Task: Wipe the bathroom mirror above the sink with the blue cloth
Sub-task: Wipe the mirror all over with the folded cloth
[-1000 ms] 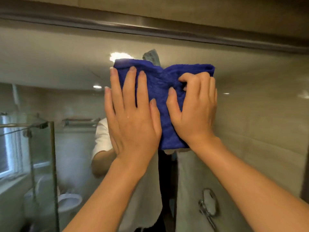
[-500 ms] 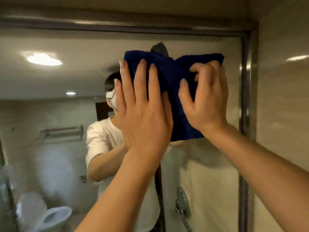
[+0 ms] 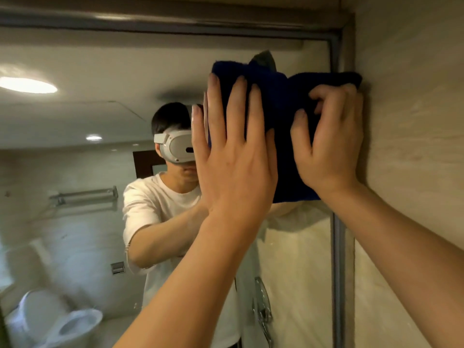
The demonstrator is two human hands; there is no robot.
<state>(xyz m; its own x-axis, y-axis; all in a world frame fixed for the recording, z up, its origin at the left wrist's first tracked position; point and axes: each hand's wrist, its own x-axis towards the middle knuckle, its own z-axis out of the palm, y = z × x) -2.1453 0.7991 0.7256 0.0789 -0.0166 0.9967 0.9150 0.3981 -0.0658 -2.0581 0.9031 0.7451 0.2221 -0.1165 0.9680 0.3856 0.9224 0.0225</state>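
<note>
The blue cloth [image 3: 281, 114] is pressed flat against the bathroom mirror [image 3: 125, 71], at the mirror's upper right corner, its right end lapping over the mirror frame [image 3: 337, 247] and touching the tiled side wall [image 3: 414, 146]. It is judged to be soft, light and limp terry, folded thick, so it will sag or bunch unless held spread; it is best taken with a broad palm on one part and a pinch of a fold on another. The left hand [image 3: 236, 162] is laid on it with fingers straight and spread, holding nothing, only pressing. The right hand [image 3: 329, 141] is curled, its fingers bunching the cloth's right end. The glass is judged hard and slick, so even pressure is wanted. Compared with 0.5 s ago, the cloth and both hands have been carried rightward along the mirror, from just short of the frame to over it, with the grip unchanged.
</note>
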